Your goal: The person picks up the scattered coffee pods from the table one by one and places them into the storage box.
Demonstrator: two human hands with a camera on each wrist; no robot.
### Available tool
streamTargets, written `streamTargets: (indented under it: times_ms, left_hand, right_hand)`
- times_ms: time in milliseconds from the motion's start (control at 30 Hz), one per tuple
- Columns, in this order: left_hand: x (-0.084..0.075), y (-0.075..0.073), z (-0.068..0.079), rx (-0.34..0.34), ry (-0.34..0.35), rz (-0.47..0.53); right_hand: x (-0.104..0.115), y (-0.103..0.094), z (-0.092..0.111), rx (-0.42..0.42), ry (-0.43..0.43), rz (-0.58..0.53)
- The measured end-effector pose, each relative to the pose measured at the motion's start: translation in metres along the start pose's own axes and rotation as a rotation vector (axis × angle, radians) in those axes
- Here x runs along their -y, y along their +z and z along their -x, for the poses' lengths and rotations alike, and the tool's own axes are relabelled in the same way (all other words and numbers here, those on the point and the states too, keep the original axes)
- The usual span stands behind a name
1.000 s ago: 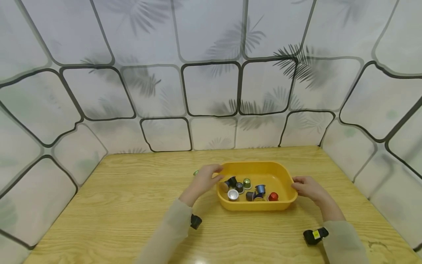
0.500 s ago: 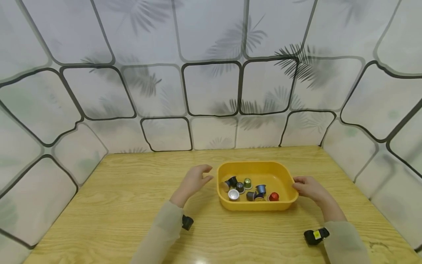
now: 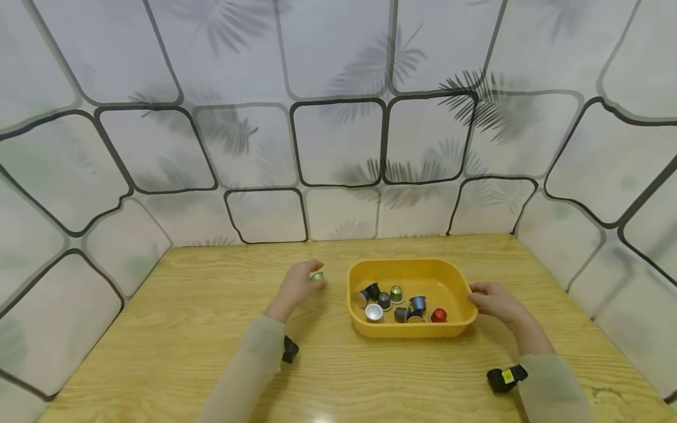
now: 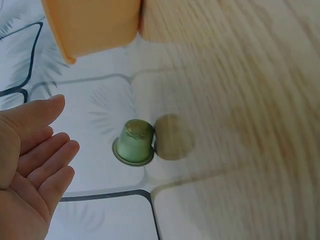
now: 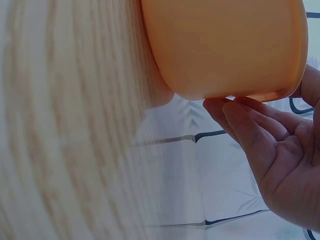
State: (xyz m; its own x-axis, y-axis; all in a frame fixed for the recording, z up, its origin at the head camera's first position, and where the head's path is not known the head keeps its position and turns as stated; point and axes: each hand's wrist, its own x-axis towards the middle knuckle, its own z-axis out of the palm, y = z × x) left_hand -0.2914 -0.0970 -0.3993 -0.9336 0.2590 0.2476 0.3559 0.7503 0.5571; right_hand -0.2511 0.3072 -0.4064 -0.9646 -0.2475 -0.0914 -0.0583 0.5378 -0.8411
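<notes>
A light green coffee capsule stands on the table left of the yellow tray. My left hand is beside this capsule; in the left wrist view the fingers are loosely bent, and a gap separates them from the green capsule. My right hand pinches the tray's right end by the rim. From the right wrist, its fingertips touch under the rim of the tray, with the thumb partly hidden behind it.
Several coffee capsules lie in the tray, among them a red one, a blue one, a silver-white one and a green one. A patterned curtain borders the wooden table at the back and sides.
My left hand has moved left, away from the tray's left end, to the green capsule, which was partly or fully hidden behind it. The right hand and the tray have stayed put.
</notes>
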Motion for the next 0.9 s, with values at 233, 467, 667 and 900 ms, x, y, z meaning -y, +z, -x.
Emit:
streamTargets:
  times_ms: [233, 467, 667, 900]
  left_hand:
    - [0.012, 0.005, -0.010, 0.020, -0.025, -0.026]
    - [0.018, 0.011, -0.014, 0.087, -0.038, -0.090]
    - [0.021, 0.013, -0.018, 0.116, -0.035, -0.118]
    - [0.023, 0.016, -0.022, 0.146, -0.068, -0.133]
  right_hand:
    - [-0.005, 0.000, -0.002, -0.011, -0.019, -0.012]
    - [-0.007, 0.000, -0.003, -0.013, -0.022, -0.018]
    - [-0.006, 0.000, -0.002, -0.015, -0.020, -0.016]
    - [-0.006, -0.001, -0.002, -0.009, -0.029, -0.013]
